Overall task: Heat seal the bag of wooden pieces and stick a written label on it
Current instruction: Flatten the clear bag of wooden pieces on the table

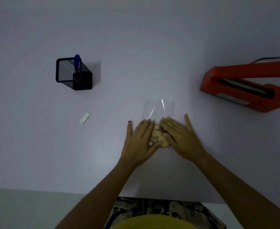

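The wooden pieces (158, 135) are being pressed flat in the bag (159, 107) by open hands, left (140, 140) and right (179, 135), best keeping its mouth smooth for the sealer (241, 88).

Left hand (140, 139) and right hand (180, 136) press flat on the bag (159, 107).
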A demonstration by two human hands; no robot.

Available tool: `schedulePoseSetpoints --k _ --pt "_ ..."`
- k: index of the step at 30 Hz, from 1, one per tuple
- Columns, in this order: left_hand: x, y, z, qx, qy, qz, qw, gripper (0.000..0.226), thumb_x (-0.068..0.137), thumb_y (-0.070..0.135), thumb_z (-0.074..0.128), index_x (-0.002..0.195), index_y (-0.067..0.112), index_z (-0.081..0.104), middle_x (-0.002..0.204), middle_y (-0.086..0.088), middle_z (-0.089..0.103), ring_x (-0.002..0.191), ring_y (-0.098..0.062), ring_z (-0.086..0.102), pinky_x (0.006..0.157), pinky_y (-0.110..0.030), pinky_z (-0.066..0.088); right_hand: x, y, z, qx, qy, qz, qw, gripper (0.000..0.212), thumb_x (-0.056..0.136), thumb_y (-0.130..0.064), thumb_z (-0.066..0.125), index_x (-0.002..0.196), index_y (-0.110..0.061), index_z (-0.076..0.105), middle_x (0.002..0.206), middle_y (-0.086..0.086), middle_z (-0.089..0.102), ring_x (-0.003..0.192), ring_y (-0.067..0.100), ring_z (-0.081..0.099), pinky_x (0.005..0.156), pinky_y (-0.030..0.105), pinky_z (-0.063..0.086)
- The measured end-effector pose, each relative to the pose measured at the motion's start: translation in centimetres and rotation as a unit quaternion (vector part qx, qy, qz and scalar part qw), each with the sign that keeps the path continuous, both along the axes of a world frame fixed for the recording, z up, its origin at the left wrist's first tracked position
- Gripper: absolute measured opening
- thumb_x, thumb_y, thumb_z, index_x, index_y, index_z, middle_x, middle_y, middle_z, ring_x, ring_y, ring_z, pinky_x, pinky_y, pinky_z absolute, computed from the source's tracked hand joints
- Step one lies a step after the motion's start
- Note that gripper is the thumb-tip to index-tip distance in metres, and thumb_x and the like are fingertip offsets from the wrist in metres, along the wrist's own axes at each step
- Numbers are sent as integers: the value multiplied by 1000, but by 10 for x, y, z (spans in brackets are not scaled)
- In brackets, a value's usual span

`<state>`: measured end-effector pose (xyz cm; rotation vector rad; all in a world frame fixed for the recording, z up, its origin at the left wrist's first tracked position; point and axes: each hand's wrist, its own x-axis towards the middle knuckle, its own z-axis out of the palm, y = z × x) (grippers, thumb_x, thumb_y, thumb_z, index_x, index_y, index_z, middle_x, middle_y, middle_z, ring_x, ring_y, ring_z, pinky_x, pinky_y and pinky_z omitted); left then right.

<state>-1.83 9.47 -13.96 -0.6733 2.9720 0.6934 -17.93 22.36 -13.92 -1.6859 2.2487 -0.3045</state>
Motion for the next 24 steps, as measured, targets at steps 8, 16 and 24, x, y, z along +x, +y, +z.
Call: schedulePoseSetpoints --k 8,16,24 --pt "-4 14 -7 2 -12 42 999 72 91 65 28 144 18 36 150 -6 38 142 -21 30 112 -67 7 -16 15 -3 -8 7 -19 1000 52 99 -43 29 140 -14 45 145 2 47 143 26 27 115 62 10" --pt "-5 15 -11 3 9 54 999 70 90 63 37 141 14 43 148 -7 41 142 -21 31 113 -65 9 -38 -57 10 -29 23 135 990 58 99 -47 21 141 -14 45 151 11 37 144 31 22 116 59 11" --pt "-4 15 -11 10 23 57 998 71 89 61 42 141 13 42 149 -7 41 142 -20 30 112 -66 12 -89 -76 -4 81 129 247 957 67 92 -67 19 150 -35 17 161 10 9 147 38 3 109 71 6"
